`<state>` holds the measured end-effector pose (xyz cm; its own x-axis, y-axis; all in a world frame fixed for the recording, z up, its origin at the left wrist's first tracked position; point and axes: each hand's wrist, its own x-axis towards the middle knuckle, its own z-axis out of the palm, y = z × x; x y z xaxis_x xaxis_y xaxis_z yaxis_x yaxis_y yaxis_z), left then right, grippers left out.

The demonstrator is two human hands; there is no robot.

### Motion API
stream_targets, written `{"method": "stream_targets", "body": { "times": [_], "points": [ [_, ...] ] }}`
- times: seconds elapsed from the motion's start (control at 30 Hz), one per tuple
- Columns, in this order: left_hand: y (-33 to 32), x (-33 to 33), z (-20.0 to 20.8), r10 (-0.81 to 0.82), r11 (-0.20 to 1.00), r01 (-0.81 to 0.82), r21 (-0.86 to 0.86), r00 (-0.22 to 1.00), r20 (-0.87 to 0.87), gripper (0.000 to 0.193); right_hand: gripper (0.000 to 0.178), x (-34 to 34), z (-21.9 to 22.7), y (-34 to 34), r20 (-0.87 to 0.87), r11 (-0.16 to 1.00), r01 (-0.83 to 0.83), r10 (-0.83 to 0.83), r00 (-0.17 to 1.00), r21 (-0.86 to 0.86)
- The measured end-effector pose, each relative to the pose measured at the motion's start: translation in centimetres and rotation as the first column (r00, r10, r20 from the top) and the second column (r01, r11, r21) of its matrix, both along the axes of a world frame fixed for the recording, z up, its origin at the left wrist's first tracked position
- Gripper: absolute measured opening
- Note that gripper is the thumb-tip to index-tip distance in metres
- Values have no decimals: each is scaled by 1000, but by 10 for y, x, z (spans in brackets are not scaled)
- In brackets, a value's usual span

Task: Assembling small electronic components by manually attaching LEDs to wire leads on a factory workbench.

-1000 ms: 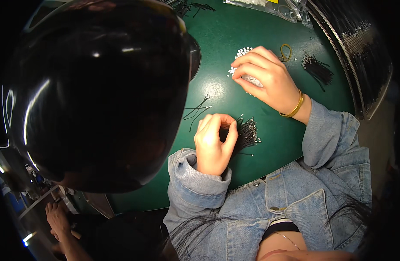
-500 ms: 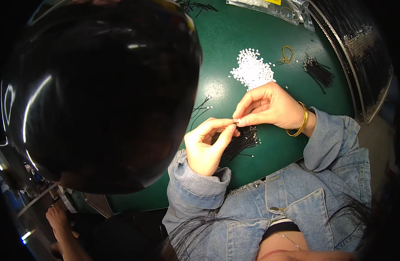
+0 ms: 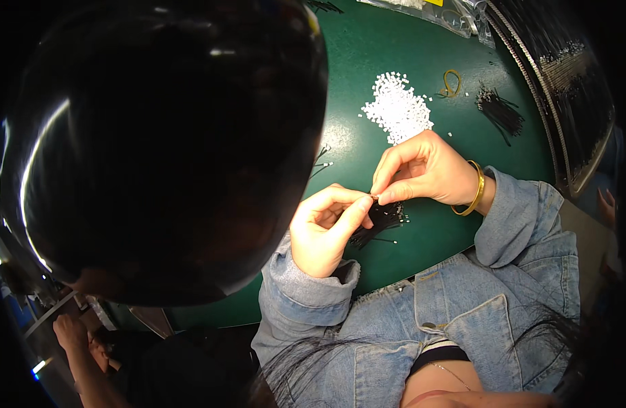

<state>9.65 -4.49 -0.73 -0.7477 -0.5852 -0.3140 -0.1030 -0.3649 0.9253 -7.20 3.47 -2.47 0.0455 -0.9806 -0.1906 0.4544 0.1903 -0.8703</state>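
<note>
My left hand (image 3: pixel 328 228) is closed in a pinch, thumb against index finger, on what looks like the end of a thin black wire. Its fingertips meet those of my right hand (image 3: pixel 425 170), pinched on a tiny piece, mostly hidden, that seems to be a white connector housing. Right below the fingertips, a bundle of short black wires (image 3: pixel 381 228) with small metal tips lies on the green table (image 3: pixel 462 228), partly covered by my left hand. Beyond my right hand spreads a heap of small white connector housings (image 3: pixel 398 109).
A large glossy black dome (image 3: pixel 163 156) blocks the left side. Wires with white ends (image 3: pixel 321 163) show beside it. At right are a yellowish rubber band (image 3: pixel 451 83), another black wire bundle (image 3: pixel 501 112) and a rack of wires (image 3: pixel 564 88). Clear bags (image 3: pixel 455 17) lie far back. Another person's hand (image 3: pixel 71 333) is lower left.
My pinched fingertips have shifted slightly toward me and to the right. A white bit visible between them before is now mostly hidden. The black dome covers more of the wires at left.
</note>
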Motion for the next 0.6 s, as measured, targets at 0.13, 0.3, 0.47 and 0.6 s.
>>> {"method": "stream_targets", "body": {
  "times": [0.13, 0.3, 0.47, 0.6],
  "points": [
    [4, 0, 1, 89, 995, -89, 35, 996, 0, 3, 10, 1, 7, 1, -16, 999, 15, -14, 1000, 37],
    [3, 3, -2, 38, 976, -35, -215, 999, 12, 2, 9, 6, 8, 2, -116, 999, 50, -52, 992, -13],
    [1, 4, -1, -19, 971, 24, -238, 999, 27, 2, 10, 8, 8, 4, -359, 985, 45, -102, 928, -164],
    [1, 2, 1, -3, 993, 3, -116, 1000, -2, 0, 9, 9, 8, 3, -294, 992, 102, -118, 948, -69]
  ]
}}
